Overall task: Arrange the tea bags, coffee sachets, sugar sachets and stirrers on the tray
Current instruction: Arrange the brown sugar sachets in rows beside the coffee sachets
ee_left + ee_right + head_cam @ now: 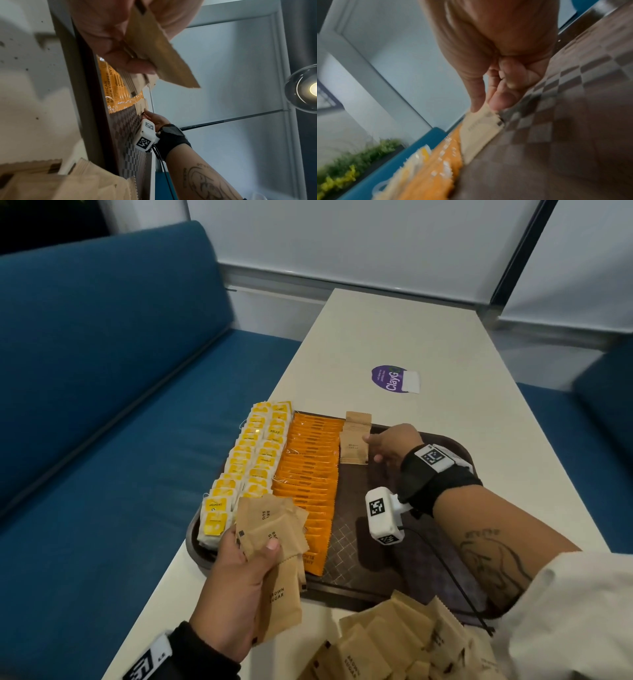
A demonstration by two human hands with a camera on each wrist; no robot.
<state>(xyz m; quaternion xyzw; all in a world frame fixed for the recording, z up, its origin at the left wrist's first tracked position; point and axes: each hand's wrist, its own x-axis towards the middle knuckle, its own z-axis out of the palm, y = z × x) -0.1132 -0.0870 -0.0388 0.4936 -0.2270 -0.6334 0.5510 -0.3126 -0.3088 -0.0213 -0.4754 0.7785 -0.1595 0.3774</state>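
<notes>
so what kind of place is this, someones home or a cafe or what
Probably a cafe, canteen or office pantry booth rather than a home: blue upholstered bench seating flanks a long white table, a round purple branded sticker is stuck on the tabletop, and a brown serving tray holds bulk drink sachets.

Tray [455, 440] on surface [394, 337]. Tea bags [246, 460] along tray's left side; coffee sachets [308, 474] just right of them; sugar sachets [354, 440] at far end, right of coffee. Loose sugar pile [404, 645] on surface, near side of tray.
</notes>
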